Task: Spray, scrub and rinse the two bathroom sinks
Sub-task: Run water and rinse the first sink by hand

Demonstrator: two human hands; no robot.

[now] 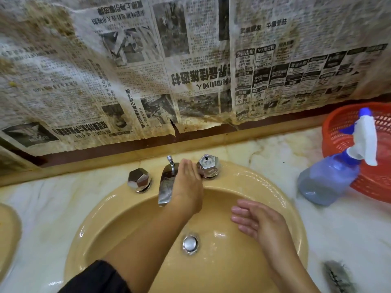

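Marble counter [296, 149] — spray bottle [325, 180], red basket [380, 187], steel wool [338, 275].

Left hand [189, 182] hides its fingertips beside the right tap [208, 166]; second sink [8, 233] cut off

Stained, torn newspaper sheets [148, 70] cover the wall above a dark red strip [275, 121] and a tan ledge [105, 163]. On the white marble countertop [338, 229], an orange-red plastic basket [338, 132] stands at the right edge.
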